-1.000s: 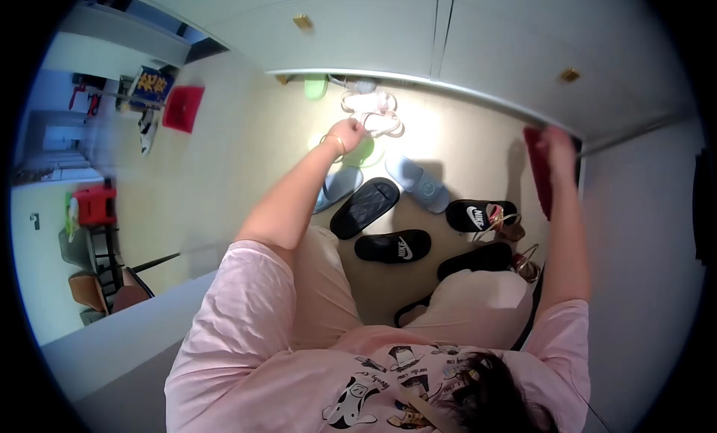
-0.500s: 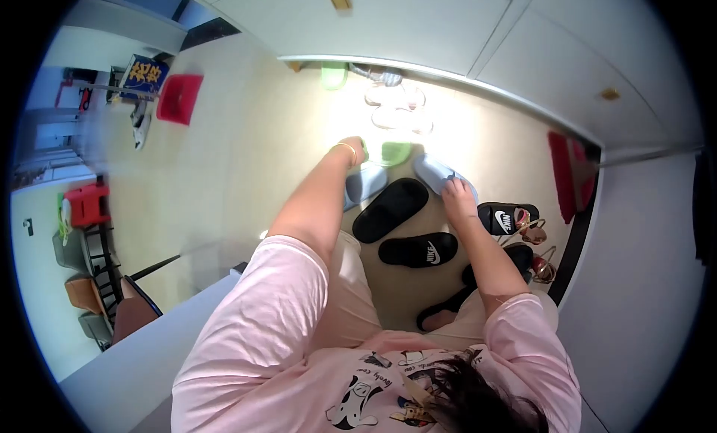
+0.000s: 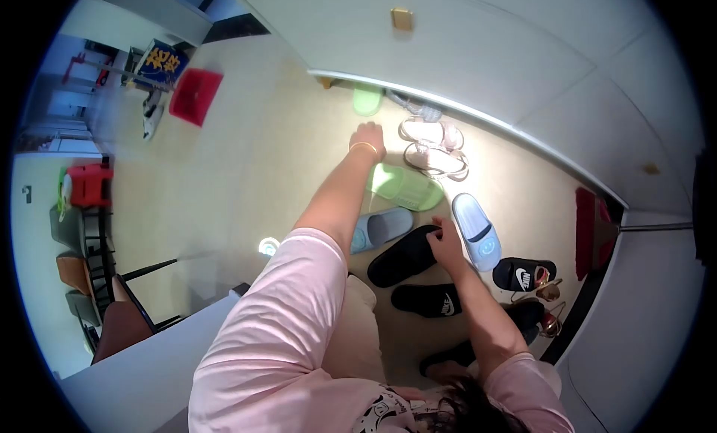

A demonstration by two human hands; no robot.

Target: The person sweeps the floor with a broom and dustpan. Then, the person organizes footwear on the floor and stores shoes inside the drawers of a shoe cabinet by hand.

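Red dustpan [image 3: 196,97]: on the floor [image 3: 246,149], well left of the left fingers. Left hand [image 3: 367,140]: above the floor, fingers bunched and slightly curled; their grip cannot be determined. Small green slipper [image 3: 367,100]: just beyond these fingers, at the cabinet [image 3: 463,52] edge. Large green slipper [image 3: 405,186]: to their lower right. Blue slipper [image 3: 388,226]: left of the right fingers. Plain black slipper [image 3: 403,260]: its upper end at the right fingertips. Right hand [image 3: 446,246]: fingers bent; contact and any pinch cannot be confirmed. Pale sandals [image 3: 437,149]: beyond the right fingers. Second blue slipper [image 3: 476,231]: just right of them. Black Nike slipper [image 3: 515,274]: farther right.
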